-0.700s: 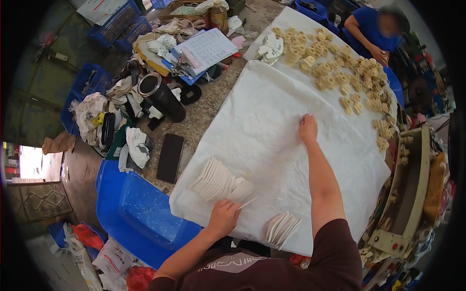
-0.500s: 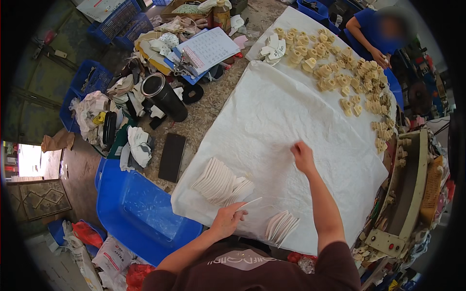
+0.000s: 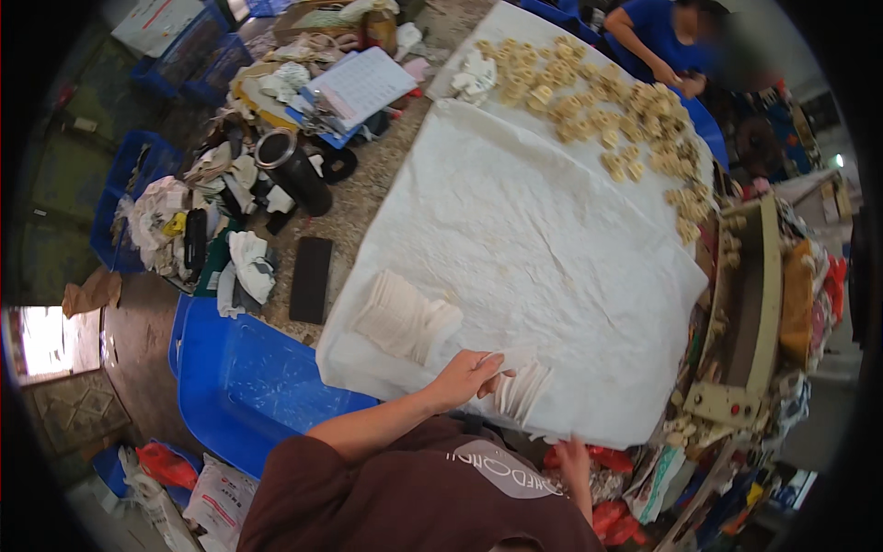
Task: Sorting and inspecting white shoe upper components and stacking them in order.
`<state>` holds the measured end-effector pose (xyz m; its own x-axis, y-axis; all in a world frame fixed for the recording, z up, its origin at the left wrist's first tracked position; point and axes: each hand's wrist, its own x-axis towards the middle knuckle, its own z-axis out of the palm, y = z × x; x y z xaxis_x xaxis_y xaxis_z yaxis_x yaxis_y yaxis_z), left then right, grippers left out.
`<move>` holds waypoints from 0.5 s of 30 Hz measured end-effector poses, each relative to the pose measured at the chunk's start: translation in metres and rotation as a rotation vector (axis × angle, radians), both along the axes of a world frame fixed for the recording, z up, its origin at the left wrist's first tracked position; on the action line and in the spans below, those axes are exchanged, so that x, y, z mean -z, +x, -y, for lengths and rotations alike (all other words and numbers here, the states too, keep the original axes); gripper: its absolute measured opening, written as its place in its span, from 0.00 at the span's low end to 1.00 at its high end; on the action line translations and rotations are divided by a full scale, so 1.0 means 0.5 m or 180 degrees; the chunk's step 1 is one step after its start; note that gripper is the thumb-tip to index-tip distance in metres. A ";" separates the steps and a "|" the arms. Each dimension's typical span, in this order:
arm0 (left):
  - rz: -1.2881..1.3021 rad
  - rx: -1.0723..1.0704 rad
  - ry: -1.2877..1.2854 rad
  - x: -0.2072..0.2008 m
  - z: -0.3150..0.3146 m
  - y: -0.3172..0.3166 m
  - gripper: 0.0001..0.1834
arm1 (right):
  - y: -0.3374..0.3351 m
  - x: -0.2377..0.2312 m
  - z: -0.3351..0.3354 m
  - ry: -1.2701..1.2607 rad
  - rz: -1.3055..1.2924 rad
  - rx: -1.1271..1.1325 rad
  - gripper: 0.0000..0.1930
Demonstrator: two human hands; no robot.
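Observation:
My left hand (image 3: 471, 377) pinches a thin white flat piece (image 3: 517, 357) above the near part of the white-covered table (image 3: 543, 267). Right beside it, almost under the held piece, lies a small fanned stack of white flat pieces (image 3: 522, 396). A larger overlapping stack of white flat pieces (image 3: 397, 317) sits to the left, on the same sheet. My right hand (image 3: 575, 460) is low at the table's near edge, next to clear and red plastic bags (image 3: 612, 458). Its fingers are smeared by motion, so what they hold, if anything, cannot be made out.
Many small beige moulded pieces (image 3: 607, 106) spread along the far right, near a person in blue (image 3: 658, 41). At left stand a blue tub (image 3: 267, 386), a phone (image 3: 311, 279), a dark tumbler (image 3: 294, 175) and a clipboard (image 3: 363, 87). A beige machine (image 3: 736, 313) borders the right.
My right hand has come back from over the middle of the sheet to the near edge. My left hand, still holding a white piece, has moved right toward the small stack. The view has shifted.

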<state>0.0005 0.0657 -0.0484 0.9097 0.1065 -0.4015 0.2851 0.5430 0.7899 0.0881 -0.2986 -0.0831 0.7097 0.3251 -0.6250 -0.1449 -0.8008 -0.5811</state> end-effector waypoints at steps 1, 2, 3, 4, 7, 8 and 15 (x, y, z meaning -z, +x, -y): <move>0.0014 0.0066 -0.0030 -0.014 0.018 0.010 0.21 | 0.010 -0.065 -0.110 0.0173 0.0404 0.0028 0.23; 0.0118 0.0296 -0.0114 -0.030 0.034 0.024 0.22 | 0.021 -0.095 -0.187 0.1113 -0.0082 0.0540 0.22; 0.0210 0.0531 -0.0186 -0.039 0.051 0.034 0.22 | 0.016 -0.101 -0.231 0.1728 0.0042 0.0288 0.22; 0.0215 0.0576 -0.0179 -0.044 0.074 0.042 0.22 | 0.010 -0.106 -0.264 0.2339 0.0171 0.0022 0.22; 0.0223 0.0724 -0.0723 -0.054 0.131 0.044 0.23 | -0.012 -0.217 -0.363 0.2064 -0.1192 0.0592 0.16; 0.0223 0.0705 -0.0718 -0.056 0.147 0.044 0.23 | -0.013 -0.216 -0.345 0.2064 -0.1201 0.0574 0.16; 0.0104 0.1682 0.1489 -0.080 0.188 0.061 0.22 | -0.018 -0.139 -0.220 0.1996 0.0962 0.0061 0.09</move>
<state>0.0312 -0.0284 -0.0081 0.8979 -0.1981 -0.3932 0.3893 -0.0601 0.9192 0.0791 -0.1886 -0.0136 0.8322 0.5458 -0.0976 0.0852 -0.2998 -0.9502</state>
